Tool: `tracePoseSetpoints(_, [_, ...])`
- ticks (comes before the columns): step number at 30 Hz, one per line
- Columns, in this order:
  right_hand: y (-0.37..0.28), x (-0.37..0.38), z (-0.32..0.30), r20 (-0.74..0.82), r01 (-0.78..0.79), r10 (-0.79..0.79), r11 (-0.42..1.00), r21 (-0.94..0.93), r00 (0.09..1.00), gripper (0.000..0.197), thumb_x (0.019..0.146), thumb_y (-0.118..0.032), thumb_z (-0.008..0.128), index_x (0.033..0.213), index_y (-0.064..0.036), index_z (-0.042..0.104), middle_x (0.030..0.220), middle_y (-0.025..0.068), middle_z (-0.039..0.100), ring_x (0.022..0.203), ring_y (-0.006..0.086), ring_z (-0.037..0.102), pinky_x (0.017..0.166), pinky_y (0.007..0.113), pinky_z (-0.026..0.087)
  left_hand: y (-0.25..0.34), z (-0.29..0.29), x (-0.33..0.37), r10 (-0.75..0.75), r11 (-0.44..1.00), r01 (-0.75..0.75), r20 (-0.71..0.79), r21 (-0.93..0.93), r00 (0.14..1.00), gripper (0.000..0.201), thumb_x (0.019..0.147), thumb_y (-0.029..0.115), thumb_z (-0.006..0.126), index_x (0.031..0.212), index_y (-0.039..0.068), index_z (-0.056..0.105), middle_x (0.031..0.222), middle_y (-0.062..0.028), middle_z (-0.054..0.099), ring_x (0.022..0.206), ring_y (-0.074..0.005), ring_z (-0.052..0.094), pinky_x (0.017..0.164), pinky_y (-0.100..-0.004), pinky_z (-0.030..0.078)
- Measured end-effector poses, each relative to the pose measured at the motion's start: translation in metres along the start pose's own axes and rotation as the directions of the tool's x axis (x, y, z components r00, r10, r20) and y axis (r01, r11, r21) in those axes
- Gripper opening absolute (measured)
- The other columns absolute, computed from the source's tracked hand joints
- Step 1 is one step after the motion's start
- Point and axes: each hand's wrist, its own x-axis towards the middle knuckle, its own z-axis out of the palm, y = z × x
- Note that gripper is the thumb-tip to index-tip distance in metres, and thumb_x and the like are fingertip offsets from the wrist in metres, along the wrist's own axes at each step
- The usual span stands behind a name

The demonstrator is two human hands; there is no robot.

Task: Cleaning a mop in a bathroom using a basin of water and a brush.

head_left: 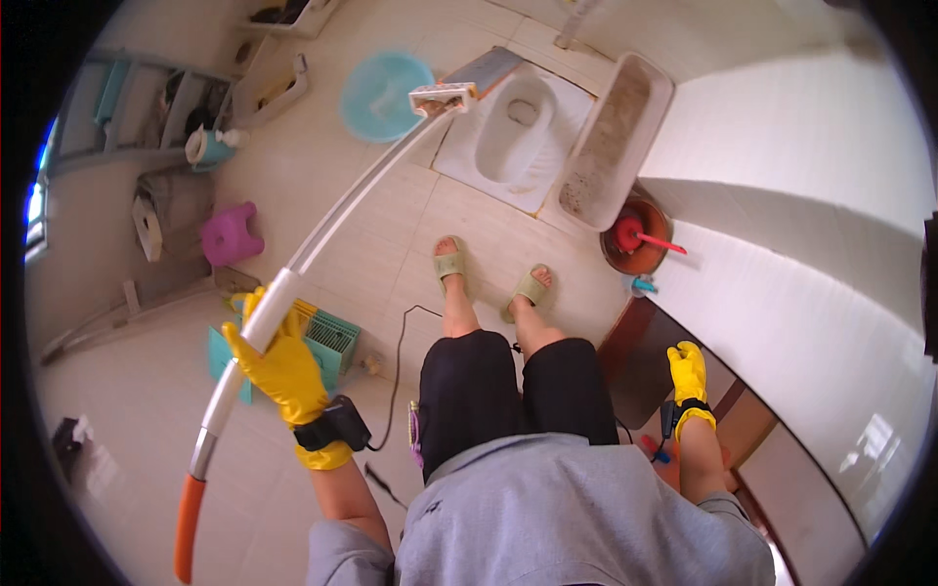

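Observation:
A long-handled squeeze mop (337,208) slants across the left half of the head view, its orange grip (190,518) low at the left. Its white head (445,97) is at the upper middle, between a light blue basin (385,95) and a white squat toilet (515,127). Wearing a yellow rubber glove, my left hand (281,356) is closed around the white sleeve of the pole. My right hand (687,373), gloved the same way, is raised at the right beside a dark-topped cabinet, fingers curled, with nothing visible in them. Each wrist carries a black strapped device.
A long, stained tub (618,142) lies right of the toilet. Near it stands a brown bucket (635,237) holding a red plunger (630,232). On the left are a purple stool (232,234), a teal crate (332,342) and grey shelving (147,107). A black cable hangs by my left leg.

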Motion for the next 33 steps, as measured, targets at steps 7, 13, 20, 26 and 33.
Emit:
tracePoseSetpoints(7, [0.006, -0.045, 0.012, 0.012, -0.134, 0.134, 0.972, 0.192, 0.991, 0.038, 0.088, -0.027, 0.073, 0.114, 0.0001, 0.068, 0.108, 0.0195, 0.071, 0.101, 0.0345, 0.068, 0.091, 0.04, 0.052, 0.029, -0.026, 0.148, -0.08, 0.667, 0.092, 0.052, -0.739, 0.995, 0.034, 0.106, 0.025, 0.052, 0.13, 0.001, 0.057, 0.121, -0.0184, 0.065, 0.118, -0.0271, 0.061, 0.108, -0.0389, 0.048])
tracePoseSetpoints(13, [-0.007, -0.054, 0.037, 0.106, -0.252, 0.231, 0.928, 0.275, 0.967, 0.037, 0.089, -0.026, 0.072, 0.114, -0.0003, 0.068, 0.112, 0.019, 0.071, 0.104, 0.0344, 0.068, 0.092, 0.04, 0.052, 0.067, -0.023, 0.194, 0.051, 0.884, 0.043, 0.189, -0.465, 0.981, 0.037, 0.102, 0.005, 0.057, 0.138, 0.003, 0.048, 0.134, -0.0117, 0.063, 0.122, -0.0237, 0.062, 0.113, -0.0347, 0.041])
tracePoseSetpoints(20, [-0.039, -0.038, 0.067, 0.111, -0.227, 0.201, 0.923, 0.311, 0.973, 0.035, 0.088, -0.027, 0.073, 0.113, -0.0019, 0.069, 0.112, 0.0185, 0.071, 0.105, 0.0341, 0.067, 0.093, 0.04, 0.052, 0.08, -0.024, 0.21, 0.182, 0.957, -0.129, 0.191, -0.258, 0.965, 0.032, 0.102, 0.007, 0.058, 0.134, 0.003, 0.053, 0.129, -0.0114, 0.066, 0.121, -0.0228, 0.062, 0.112, -0.0336, 0.042])
tracePoseSetpoints(26, [-0.091, 0.009, 0.036, -0.268, 0.211, -0.14, 0.943, 0.257, 0.953, 0.031, 0.084, -0.029, 0.072, 0.106, -0.0072, 0.07, 0.1, 0.0168, 0.071, 0.097, 0.0382, 0.066, 0.084, 0.046, 0.053, 0.119, 0.02, 0.232, -0.059, 0.684, 0.195, 0.213, -0.703, 0.975, 0.034, 0.106, 0.025, 0.053, 0.125, -0.001, 0.062, 0.121, -0.0121, 0.067, 0.118, -0.022, 0.062, 0.103, -0.0343, 0.049])
tracePoseSetpoints(33, [-0.232, 0.09, -0.145, -0.48, 0.571, -0.452, 0.81, 0.131, 0.752, 0.032, 0.088, -0.029, 0.069, 0.108, -0.0043, 0.068, 0.102, 0.0169, 0.071, 0.096, 0.0383, 0.066, 0.083, 0.046, 0.053, 0.222, 0.108, 0.296, 0.426, 0.739, -0.054, 0.404, -0.671, 0.81, 0.04, 0.099, 0.031, 0.063, 0.126, 0.002, 0.065, 0.109, -0.0103, 0.07, 0.104, -0.0167, 0.066, 0.09, -0.0317, 0.051])
